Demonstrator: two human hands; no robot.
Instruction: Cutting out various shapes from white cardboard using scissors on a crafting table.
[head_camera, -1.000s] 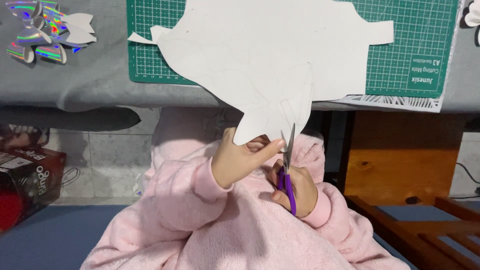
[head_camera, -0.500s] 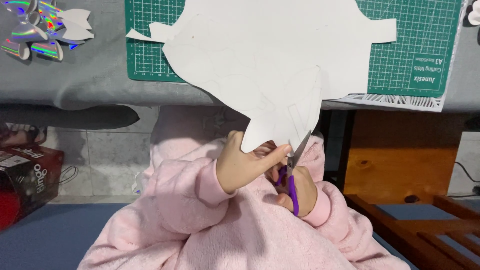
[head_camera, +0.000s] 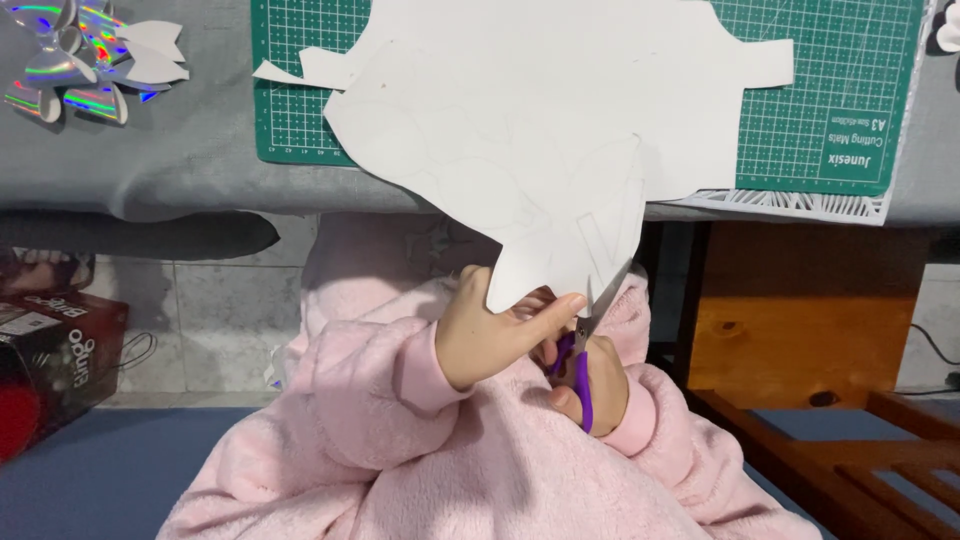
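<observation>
A large white sheet of paper (head_camera: 540, 150), cut to an irregular outline, hangs over the table's front edge toward my lap. My left hand (head_camera: 495, 335) pinches its lower edge between thumb and fingers. My right hand (head_camera: 592, 388) grips purple-handled scissors (head_camera: 580, 350), whose blades point up into a slit in the paper beside my left thumb. Both arms are in pink fleece sleeves (head_camera: 380, 400). Most of my right hand's fingers are hidden behind the left hand.
A green gridded cutting mat (head_camera: 840, 100) lies on the grey table (head_camera: 180, 160) under the paper. Shiny holographic paper shapes (head_camera: 90, 60) sit at the far left. A dark box (head_camera: 50, 350) stands on the floor left; wooden furniture (head_camera: 800, 330) is at right.
The paper has shifted slightly in my left hand and the scissors have worked further up into it. My hands stay close above my lap.
</observation>
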